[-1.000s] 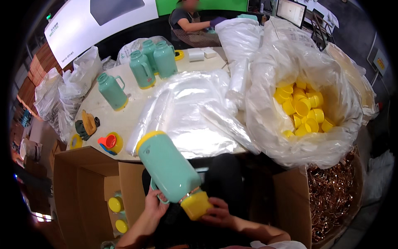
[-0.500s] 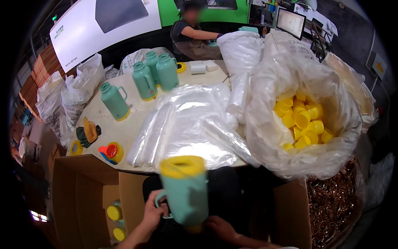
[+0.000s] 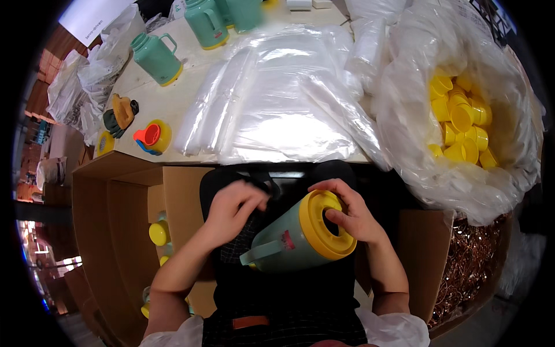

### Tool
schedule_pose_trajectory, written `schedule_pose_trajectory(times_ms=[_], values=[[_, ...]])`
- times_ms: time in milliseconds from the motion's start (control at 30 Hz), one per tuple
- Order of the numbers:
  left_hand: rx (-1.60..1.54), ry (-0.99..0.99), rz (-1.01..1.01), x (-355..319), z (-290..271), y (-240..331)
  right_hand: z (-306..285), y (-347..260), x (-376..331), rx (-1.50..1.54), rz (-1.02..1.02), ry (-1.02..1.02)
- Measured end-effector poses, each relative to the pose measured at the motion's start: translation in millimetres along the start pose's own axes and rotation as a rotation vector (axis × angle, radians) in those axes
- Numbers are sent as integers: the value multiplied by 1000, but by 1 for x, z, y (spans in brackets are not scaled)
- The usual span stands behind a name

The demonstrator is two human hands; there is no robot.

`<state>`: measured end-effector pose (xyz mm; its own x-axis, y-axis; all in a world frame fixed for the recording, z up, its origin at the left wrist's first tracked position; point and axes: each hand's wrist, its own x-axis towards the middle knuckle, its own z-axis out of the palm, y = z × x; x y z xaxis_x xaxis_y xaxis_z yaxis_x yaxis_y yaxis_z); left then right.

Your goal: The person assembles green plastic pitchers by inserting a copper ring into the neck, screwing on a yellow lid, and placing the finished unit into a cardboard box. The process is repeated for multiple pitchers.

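Observation:
A teal thermos jug (image 3: 277, 240) lies tilted over my lap, its handle toward the lower left. Its yellow ring-shaped end (image 3: 309, 217) faces up and right, with a dark round opening in the middle. My right hand (image 3: 350, 214) grips this yellow end, thumb at the opening and fingers over the rim. My left hand (image 3: 238, 205) hovers above and left of the jug, apart from it, with its fingers smeared by motion.
Clear plastic bags (image 3: 283, 98) cover the table's middle. More teal jugs (image 3: 157, 58) stand behind. A glove (image 3: 121, 113) and a red-and-yellow round piece (image 3: 153, 136) lie left. Yellow cups (image 3: 462, 115) fill a bag at right. Cardboard boxes (image 3: 127, 202) flank me.
The jug has tipped from upright to lying, its yellow end now up and right. My left hand has let go of the handle; my right hand has moved to the yellow end. The view tilts down.

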<state>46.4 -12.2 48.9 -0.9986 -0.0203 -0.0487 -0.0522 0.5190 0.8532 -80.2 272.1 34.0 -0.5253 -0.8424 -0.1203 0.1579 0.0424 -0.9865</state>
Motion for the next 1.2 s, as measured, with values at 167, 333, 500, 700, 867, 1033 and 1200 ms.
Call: schedule_pose_trajectory(times_ms=[167,333,500,700,867,1033,1200], values=[[300,297,389,145,55,-31,-1,7,25,-112,-97,60],[341,189,201,185,75,-91,-24,15,35,-220,-230,114],[270,149,9,187,63,-81,-24,15,65,-26,189,-18],[-831,-61,-268,159,46,-22,-8,29,80,-196,-12,622],[-875,-93,-188,126,56,2,-13,35,67,44,-89,574],[-902,38,-108,108,39,13,-6,29,66,315,-78,563],[-995,-42,-18,103,48,3,-12,49,42,-209,-140,881]])
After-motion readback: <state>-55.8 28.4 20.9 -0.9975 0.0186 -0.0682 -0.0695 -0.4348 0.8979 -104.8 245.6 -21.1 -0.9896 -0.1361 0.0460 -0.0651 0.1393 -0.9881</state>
